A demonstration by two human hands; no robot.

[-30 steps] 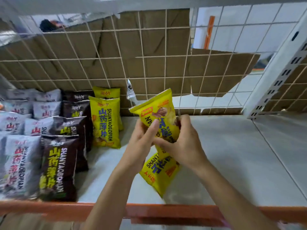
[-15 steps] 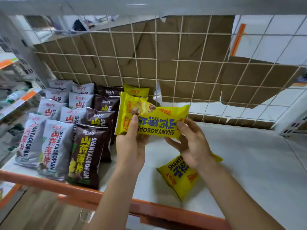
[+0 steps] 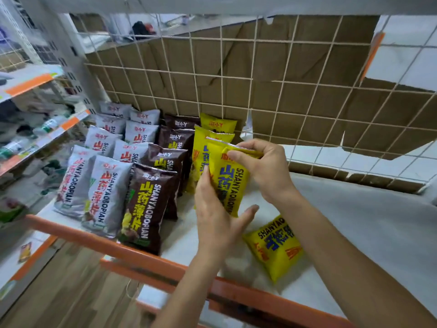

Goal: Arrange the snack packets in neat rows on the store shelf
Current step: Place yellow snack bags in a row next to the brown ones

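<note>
The person is standing a yellow snack packet [image 3: 230,181] upright at the front of the yellow row [image 3: 217,125], just right of the brown row [image 3: 151,204]. The right hand [image 3: 264,169] is pinching its top seal with curled fingers. The left hand [image 3: 212,216] is steadying its left edge with straight fingers, thumb spread below. Two grey rows [image 3: 106,185] are already standing neatly. A loose yellow packet [image 3: 274,245] is lying flat on the shelf [image 3: 354,221] near its front edge, so at least that one is likely waiting its turn.
</note>
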